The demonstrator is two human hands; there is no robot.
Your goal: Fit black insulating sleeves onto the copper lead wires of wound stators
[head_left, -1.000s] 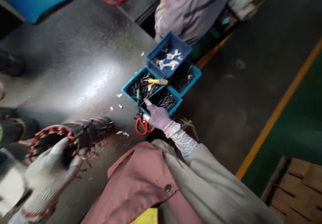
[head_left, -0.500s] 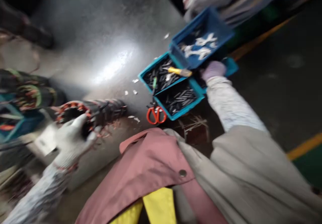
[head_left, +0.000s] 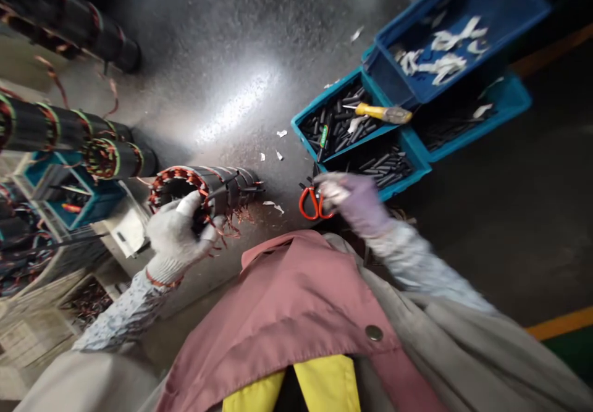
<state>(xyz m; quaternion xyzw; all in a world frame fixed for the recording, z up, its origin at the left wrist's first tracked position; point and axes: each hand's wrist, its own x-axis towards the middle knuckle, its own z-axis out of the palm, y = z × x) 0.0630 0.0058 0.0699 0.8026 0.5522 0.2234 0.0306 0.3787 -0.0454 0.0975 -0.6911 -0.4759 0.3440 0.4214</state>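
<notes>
My left hand [head_left: 175, 233], in a white knit glove, grips the near end of a motor stator [head_left: 221, 184] wound with copper wire. Its thumb lies at the ring of windings, and its fingers are by the loose copper ends [head_left: 234, 219] below. The stator lies on its side on the dark tabletop. My right hand [head_left: 356, 199], in a purplish glove, hovers in front of a teal bin [head_left: 407, 183] of short black sleeves. Its fingers are smeared by motion and overlap the orange-handled scissors [head_left: 303, 205]; whether they hold anything cannot be made out.
A yellow-handled tool [head_left: 382, 113] lies across another bin [head_left: 319, 100] of black sleeves. Behind it, a blue bin [head_left: 403, 84] holds white scraps. Other wound stators [head_left: 65, 129] lie at left, near a small teal box [head_left: 99, 205]. White scraps [head_left: 273, 206] dot the tabletop [head_left: 241, 35].
My right hand has come out of the far right bin and moved left and nearer, towards the scissors. My left hand stays on the stator. The whole view has shifted.
</notes>
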